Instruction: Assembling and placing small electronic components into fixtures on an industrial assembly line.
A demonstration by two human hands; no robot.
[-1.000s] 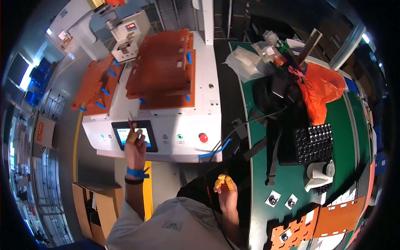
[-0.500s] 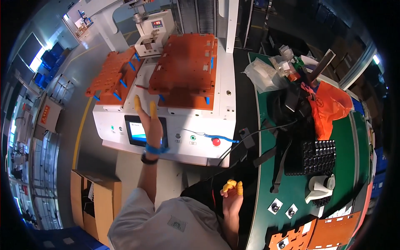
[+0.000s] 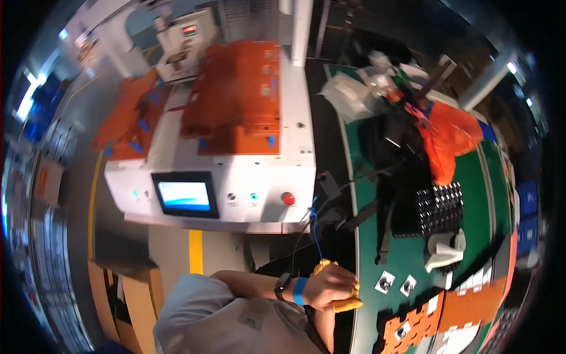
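My left hand (image 3: 330, 288), with a blue wristband (image 3: 299, 291) and a black watch (image 3: 284, 287), reaches across my body to the right. Its fingers, in yellow finger covers, are bent together; whatever they hold is hidden. Directly beneath and behind it is my right hand (image 3: 323, 267), mostly covered by the left. Its yellow-covered fingertips look curled, and I cannot make out anything in them. A thin blue cord (image 3: 316, 233) runs from near the hands up to the white machine (image 3: 271, 171). Two orange fixture plates (image 3: 236, 100) (image 3: 127, 118) with blue tabs lie on this machine.
A small device with a red display (image 3: 187, 44) stands behind the plates. To the right, a green bench (image 3: 368, 236) carries a black tray (image 3: 439, 206), an orange bag (image 3: 451, 141), clear plastic bags (image 3: 351, 97), small white square pieces (image 3: 385, 282) and orange panels (image 3: 474, 304). An open carton (image 3: 141, 301) stands lower left.
My left hand has moved from over the machine, near the orange plates, down and right to my right hand. The view has turned, shifting the machine leftward.
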